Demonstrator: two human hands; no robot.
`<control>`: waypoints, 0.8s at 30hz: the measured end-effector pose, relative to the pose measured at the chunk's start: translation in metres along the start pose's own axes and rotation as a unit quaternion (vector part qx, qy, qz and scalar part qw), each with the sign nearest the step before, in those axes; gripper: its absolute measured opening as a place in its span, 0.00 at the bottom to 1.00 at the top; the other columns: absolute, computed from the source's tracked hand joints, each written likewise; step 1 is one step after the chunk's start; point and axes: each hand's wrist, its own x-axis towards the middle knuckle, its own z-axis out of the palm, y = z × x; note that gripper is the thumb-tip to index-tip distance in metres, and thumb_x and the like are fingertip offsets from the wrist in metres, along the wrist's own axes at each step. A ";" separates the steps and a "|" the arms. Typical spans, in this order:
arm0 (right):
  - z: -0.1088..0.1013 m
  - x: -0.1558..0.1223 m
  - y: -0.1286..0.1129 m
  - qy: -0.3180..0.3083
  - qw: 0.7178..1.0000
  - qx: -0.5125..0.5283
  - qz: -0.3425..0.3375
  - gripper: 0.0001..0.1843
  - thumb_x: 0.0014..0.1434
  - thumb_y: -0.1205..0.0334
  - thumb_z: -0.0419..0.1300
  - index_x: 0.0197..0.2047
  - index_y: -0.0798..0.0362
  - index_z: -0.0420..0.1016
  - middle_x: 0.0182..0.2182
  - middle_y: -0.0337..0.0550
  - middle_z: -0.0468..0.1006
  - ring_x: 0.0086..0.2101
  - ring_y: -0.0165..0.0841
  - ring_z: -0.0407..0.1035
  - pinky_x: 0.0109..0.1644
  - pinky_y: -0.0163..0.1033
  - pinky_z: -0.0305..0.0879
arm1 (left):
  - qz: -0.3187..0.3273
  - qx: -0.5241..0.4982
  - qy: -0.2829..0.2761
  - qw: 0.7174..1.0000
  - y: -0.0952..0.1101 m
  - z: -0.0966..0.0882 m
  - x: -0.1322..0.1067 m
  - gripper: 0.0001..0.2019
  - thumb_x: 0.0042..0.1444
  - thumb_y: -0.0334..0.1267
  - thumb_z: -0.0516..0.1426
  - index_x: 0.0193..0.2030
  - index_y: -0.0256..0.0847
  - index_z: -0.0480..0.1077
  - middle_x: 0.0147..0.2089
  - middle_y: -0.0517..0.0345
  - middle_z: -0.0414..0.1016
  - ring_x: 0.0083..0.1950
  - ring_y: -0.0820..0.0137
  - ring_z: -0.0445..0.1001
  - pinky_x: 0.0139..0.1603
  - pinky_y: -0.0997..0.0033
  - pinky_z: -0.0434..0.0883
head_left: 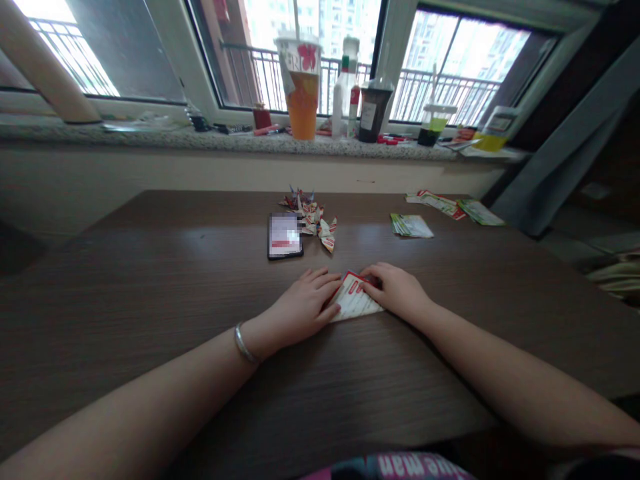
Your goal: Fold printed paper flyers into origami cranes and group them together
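A folded sheet of printed paper (356, 303), white with red along its top edge, lies on the table as a rough triangle. My left hand (311, 300), with a silver bangle at its wrist, rests flat at the paper's left side. Its fingers are stretched out and its thumb touches the lower left corner. On the right side my right hand (397, 290) bends its fingers around the paper's edge, thumb on top; the fingertips are partly hidden. Beyond the hands lie several folded paper figures (313, 217) beside a phone (285, 235) with a blurred screen.
Flat printed papers lie at the right back of the brown table (200, 293): a greenish stack (412, 226) and red-and-white sheets (440, 203). On the windowsill (230, 141) stand a tall cup of orange drink (303, 100), a dark cup (374, 113), bottles and small items.
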 end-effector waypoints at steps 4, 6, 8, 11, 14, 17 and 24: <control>0.000 0.000 -0.001 0.012 1.000 -0.011 -0.002 0.13 0.62 0.53 0.56 0.46 0.47 0.75 0.41 0.42 0.77 0.39 0.34 0.71 0.40 0.37 0.64 | 0.003 0.000 0.006 1.000 -0.001 0.002 0.000 0.24 0.64 0.44 0.49 0.65 0.39 0.59 0.66 0.52 0.62 0.69 0.56 0.53 0.69 0.53 0.51; 0.001 0.000 -0.001 0.012 1.000 -0.017 -0.005 0.13 0.62 0.54 0.56 0.47 0.46 0.75 0.42 0.42 0.77 0.40 0.34 0.72 0.40 0.37 0.64 | 0.007 0.000 0.012 1.000 -0.001 0.003 0.000 0.24 0.64 0.44 0.49 0.65 0.39 0.59 0.66 0.52 0.62 0.69 0.56 0.53 0.69 0.53 0.51; 0.001 -0.001 -0.002 0.011 1.000 -0.023 -0.003 0.13 0.63 0.54 0.55 0.48 0.45 0.75 0.43 0.42 0.77 0.40 0.34 0.72 0.40 0.37 0.64 | 0.002 -0.004 0.017 1.000 -0.001 0.003 0.000 0.24 0.64 0.44 0.49 0.65 0.39 0.59 0.67 0.50 0.61 0.69 0.57 0.54 0.69 0.53 0.51; 0.002 0.000 -0.002 0.011 1.000 -0.028 0.002 0.14 0.63 0.54 0.54 0.49 0.43 0.75 0.43 0.41 0.77 0.41 0.35 0.72 0.39 0.36 0.64 | -0.012 -0.013 0.018 1.000 0.000 0.003 0.002 0.24 0.64 0.44 0.49 0.64 0.38 0.59 0.66 0.47 0.61 0.69 0.58 0.55 0.69 0.54 0.51; 0.004 0.001 0.000 0.014 0.999 -0.036 -0.001 0.16 0.63 0.53 0.54 0.51 0.44 0.75 0.43 0.43 0.76 0.41 0.35 0.71 0.40 0.37 0.65 | -0.009 -0.016 0.024 1.000 -0.001 0.004 0.002 0.24 0.64 0.45 0.49 0.64 0.39 0.60 0.65 0.47 0.62 0.68 0.59 0.56 0.69 0.53 0.52; 0.007 0.003 0.002 0.023 0.997 -0.061 -0.032 0.18 0.63 0.54 0.54 0.53 0.46 0.75 0.43 0.48 0.75 0.44 0.39 0.69 0.47 0.42 0.65 | -0.003 -0.009 0.032 0.999 -0.002 0.005 0.003 0.24 0.63 0.46 0.49 0.63 0.39 0.60 0.65 0.47 0.63 0.67 0.58 0.57 0.68 0.54 0.53; 0.011 0.005 0.005 0.013 0.993 -0.067 -0.100 0.26 0.64 0.47 0.52 0.60 0.50 0.70 0.59 0.54 0.66 0.56 0.47 0.59 0.60 0.54 0.57 | -0.006 -0.004 0.028 1.000 -0.001 0.004 0.002 0.24 0.62 0.44 0.50 0.63 0.37 0.60 0.65 0.47 0.63 0.67 0.58 0.57 0.68 0.54 0.54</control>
